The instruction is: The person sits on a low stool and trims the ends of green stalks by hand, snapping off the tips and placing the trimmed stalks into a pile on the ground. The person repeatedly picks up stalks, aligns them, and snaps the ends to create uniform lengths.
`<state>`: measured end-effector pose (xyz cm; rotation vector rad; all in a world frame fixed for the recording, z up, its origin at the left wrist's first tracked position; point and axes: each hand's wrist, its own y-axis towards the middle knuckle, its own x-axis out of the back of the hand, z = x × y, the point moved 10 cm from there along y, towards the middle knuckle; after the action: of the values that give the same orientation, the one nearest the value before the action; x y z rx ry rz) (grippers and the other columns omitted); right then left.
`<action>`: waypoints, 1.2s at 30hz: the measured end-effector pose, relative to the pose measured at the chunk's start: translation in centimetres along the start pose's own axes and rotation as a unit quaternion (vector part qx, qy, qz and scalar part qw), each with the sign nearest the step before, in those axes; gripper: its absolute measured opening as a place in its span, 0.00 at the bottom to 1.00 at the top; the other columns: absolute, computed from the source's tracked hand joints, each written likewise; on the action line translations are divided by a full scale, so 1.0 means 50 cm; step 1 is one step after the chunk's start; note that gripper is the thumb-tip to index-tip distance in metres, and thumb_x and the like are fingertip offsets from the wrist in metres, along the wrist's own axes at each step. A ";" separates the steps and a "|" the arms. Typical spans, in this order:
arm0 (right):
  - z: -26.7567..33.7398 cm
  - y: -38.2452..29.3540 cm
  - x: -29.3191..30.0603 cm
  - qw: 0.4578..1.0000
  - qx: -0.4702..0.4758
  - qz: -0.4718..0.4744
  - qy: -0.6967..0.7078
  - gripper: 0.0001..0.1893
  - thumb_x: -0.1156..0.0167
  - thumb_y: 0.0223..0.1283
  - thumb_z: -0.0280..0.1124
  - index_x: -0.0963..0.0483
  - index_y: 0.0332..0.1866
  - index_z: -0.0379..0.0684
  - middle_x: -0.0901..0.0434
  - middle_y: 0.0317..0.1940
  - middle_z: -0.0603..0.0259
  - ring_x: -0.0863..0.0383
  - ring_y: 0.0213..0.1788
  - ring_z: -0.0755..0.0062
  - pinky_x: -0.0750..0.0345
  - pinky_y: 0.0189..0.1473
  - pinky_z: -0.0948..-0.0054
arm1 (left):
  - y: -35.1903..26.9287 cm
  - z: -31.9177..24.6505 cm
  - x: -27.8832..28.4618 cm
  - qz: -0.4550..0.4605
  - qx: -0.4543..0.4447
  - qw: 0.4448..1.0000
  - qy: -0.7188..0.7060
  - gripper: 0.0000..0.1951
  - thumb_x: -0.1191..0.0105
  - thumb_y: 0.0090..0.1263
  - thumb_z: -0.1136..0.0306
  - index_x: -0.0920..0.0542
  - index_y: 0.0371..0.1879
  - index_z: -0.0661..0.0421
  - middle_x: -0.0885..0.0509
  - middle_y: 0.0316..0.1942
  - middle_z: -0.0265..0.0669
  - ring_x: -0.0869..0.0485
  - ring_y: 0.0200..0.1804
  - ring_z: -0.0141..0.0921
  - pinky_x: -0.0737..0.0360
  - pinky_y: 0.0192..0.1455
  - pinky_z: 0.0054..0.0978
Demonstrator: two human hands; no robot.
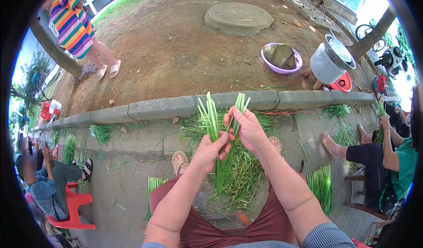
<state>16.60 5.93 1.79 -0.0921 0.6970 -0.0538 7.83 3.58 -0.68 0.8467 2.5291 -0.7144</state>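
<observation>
My left hand [214, 151] grips a bunch of long green stalks [209, 119] that look like garlic chives. Their pale ends point away from me and the darker leaves hang below the hand. A second, thinner bunch [242, 100] is pinched between the thumb and fingers of my right hand [247, 128]. Both hands nearly meet, and the fingertips of the left touch the lower part of that thinner bunch. Beneath them a loose heap of cut and trimmed leaves [244, 178] covers the pavement between my feet.
Stacked stalks lie by my left knee [155, 183] and right knee [320, 187]. A stone kerb [162, 109] runs across in front. Beyond it are a purple basin [283, 70], a white bucket [325, 64] and a manhole cover [238, 16]. Seated people flank me; another stands far left.
</observation>
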 end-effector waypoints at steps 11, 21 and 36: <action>0.165 0.002 0.095 0.984 0.095 -0.031 0.145 0.09 0.55 0.68 0.37 0.33 0.34 0.45 0.36 0.19 0.72 0.35 0.21 0.81 0.31 0.24 0.79 | -0.010 -0.021 0.030 -0.002 -0.007 1.000 0.011 0.10 0.53 0.71 0.64 0.24 0.33 0.57 0.26 0.18 0.30 0.36 0.15 0.20 0.40 0.18 0.17; 0.097 -0.001 0.054 0.984 0.009 -0.076 -0.163 0.10 0.36 0.54 0.36 0.27 0.35 0.43 0.35 0.16 0.78 0.41 0.14 0.90 0.45 0.14 0.87 | -0.025 -0.031 0.003 0.054 0.003 0.998 0.014 0.14 0.57 0.72 0.58 0.25 0.33 0.57 0.31 0.15 0.27 0.40 0.14 0.18 0.46 0.17 0.16; 0.010 -0.009 0.008 0.988 -0.068 -0.031 -0.132 0.09 0.35 0.53 0.35 0.27 0.33 0.44 0.32 0.16 0.79 0.43 0.15 0.91 0.47 0.16 0.85 | -0.020 -0.044 0.000 0.017 -0.037 0.999 -0.008 0.15 0.59 0.73 0.59 0.26 0.44 0.59 0.26 0.19 0.31 0.32 0.17 0.20 0.33 0.20 0.16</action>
<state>17.23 5.51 1.94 -0.2474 0.4328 -0.0535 6.79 4.14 1.43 0.8527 2.5037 -0.6094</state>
